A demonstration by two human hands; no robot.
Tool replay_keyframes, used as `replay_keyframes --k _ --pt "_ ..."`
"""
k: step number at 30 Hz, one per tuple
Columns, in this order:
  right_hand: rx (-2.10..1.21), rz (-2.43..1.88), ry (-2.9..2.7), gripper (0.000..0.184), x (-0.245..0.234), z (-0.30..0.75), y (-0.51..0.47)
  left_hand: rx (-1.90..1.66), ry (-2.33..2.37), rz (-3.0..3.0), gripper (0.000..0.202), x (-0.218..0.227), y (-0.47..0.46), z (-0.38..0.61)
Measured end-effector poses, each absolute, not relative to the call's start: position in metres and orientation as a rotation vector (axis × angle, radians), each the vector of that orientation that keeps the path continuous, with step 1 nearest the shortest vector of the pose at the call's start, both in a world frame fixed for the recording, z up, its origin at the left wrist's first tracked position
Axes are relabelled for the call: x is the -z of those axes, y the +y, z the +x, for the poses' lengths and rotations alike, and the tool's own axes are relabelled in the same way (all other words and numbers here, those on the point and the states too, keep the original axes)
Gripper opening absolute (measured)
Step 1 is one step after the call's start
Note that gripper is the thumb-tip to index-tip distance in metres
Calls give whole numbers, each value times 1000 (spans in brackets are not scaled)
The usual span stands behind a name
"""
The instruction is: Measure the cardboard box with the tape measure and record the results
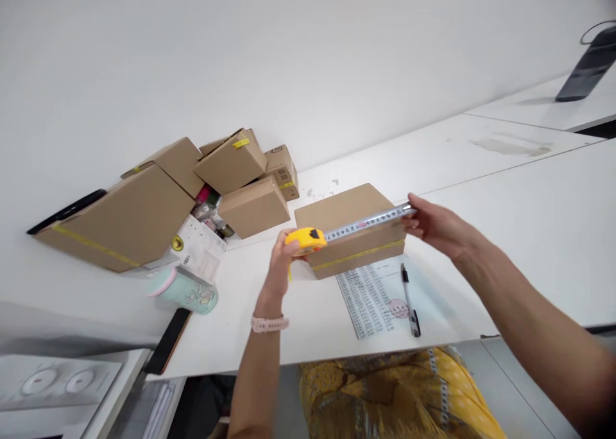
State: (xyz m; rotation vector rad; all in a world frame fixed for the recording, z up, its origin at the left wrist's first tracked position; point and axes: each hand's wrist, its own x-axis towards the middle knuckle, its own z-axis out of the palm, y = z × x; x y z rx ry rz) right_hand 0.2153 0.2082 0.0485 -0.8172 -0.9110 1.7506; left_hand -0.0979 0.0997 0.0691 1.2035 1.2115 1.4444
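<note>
My left hand [280, 259] is closed around the yellow case of a tape measure [307, 239]. The blade [366, 223] is drawn out to the right, across a brown cardboard box [344, 211] on the table. At its far end, my right hand [430, 224] pinches the blade tip near the box's right corner. Yellow tape runs along the box's front side. Just in front of the box lies a printed sheet [368, 304] with columns of figures, and on it a pen [410, 301].
Several cardboard boxes [255, 209] are heaped at the left by the wall, with papers [199, 249] and small items among them. A mint tumbler [185, 291] is near the table's left edge. A dark bottle [587, 67] stands at the far right.
</note>
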Motion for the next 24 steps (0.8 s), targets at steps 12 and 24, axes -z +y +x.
replay_keyframes --k 12,24 --pt "-1566 -1226 -1204 49 -14 219 297 -1322 1479 1039 57 -55 136 -187" --pt "-1314 -1504 -1404 51 -13 209 286 -1244 1398 1092 58 -49 140 -182"
